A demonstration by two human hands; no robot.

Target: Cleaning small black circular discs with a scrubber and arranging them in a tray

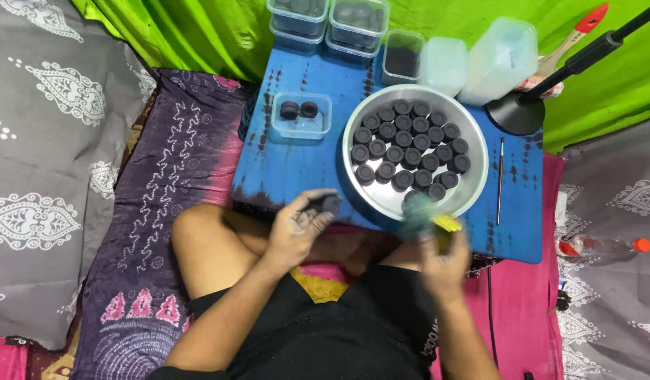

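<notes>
Black round cap (330,204) sits pinched in the fingers of the left hand (297,229), just left of the frame's centre and right at the near edge of the blue cloth-covered board (297,165); the fingers are closed around it, smudged dark, with the cap's flat face turned roughly up and to the right, toward the steel bowl (473,151); the right hand (443,264) lies lower and to the right of centre, curled shut on a yellow-handled brush (438,224) whose greenish head is blurred, so its exact angle cannot be told; the brush head lies to the right of the cap, near but apart from it, with the bowl's near rim between and just above them; of the two hands, the left is the one at the cap, while the right is the nearer to the bowl. Further out, the bowl holds many like black caps (409,148) set close in rows, filling the upper and middle part and leaving the lower part bare; a small clear tub (302,116) to the upper left of the bowl holds two more caps; a thin paintbrush (500,179) lies lengthwise on the board right of the bowl; clear lidded boxes (357,24) stand along the top edge of the frame.
</notes>
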